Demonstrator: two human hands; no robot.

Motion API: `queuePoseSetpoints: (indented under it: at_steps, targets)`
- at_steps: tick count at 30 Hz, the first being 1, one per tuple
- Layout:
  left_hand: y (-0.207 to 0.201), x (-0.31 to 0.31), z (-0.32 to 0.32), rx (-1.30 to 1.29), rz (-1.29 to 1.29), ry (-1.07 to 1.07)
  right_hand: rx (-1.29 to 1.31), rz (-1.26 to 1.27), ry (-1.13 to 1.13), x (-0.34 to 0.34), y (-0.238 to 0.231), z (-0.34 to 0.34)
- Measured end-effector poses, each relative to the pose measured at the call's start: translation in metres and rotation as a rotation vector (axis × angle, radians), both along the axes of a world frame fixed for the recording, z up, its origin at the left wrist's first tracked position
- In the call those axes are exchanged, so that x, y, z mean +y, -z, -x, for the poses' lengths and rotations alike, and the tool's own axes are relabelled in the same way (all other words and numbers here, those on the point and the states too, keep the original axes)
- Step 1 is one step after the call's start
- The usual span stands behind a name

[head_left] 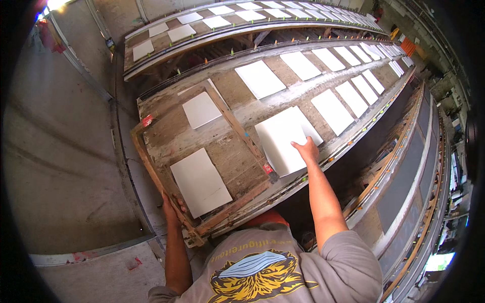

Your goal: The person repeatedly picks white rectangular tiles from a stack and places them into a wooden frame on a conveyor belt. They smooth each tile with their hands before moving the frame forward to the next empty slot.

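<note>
My left hand (pixel 173 204) is closed round the near left side of a rectangular wooden frame (pixel 233 123). The frame lies tilted over the near end of a long table, and white sheets (pixel 201 182) show within its outline. Red patches mark two of its corners. My right hand (pixel 306 150) grips the edge of another white sheet (pixel 278 139), thumb on top and the other fingers hidden beneath. That sheet overlaps a second white sheet (pixel 309 129) and comes close to the frame's right corner.
The long, stained table (pixel 255 108) carries two rows of white sheets running away to the far right. A similar table (pixel 199 43) with sheets stands beyond it. On the right, further long tables (pixel 399 202) have dark panels. A grey wall (pixel 65 126) rises at left.
</note>
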State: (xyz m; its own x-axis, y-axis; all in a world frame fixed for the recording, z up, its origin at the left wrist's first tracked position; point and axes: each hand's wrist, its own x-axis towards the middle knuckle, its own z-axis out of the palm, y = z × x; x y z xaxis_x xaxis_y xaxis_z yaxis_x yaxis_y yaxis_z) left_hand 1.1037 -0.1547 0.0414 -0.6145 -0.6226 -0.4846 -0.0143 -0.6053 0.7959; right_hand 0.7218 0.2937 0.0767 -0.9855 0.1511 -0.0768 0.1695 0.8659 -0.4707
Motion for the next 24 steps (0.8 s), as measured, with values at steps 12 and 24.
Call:
queuePoseSetpoints:
  at_steps: [12, 24]
  targets:
    - [-0.012, 0.093, 0.087, 0.063, 0.076, 0.002, -0.445, -0.038, -0.112, 0.092, 0.038, 0.14]
    - [-0.038, 0.221, 0.192, -0.063, 0.163, -0.012, -0.197, 0.096, -0.191, 0.207, 0.014, 0.253]
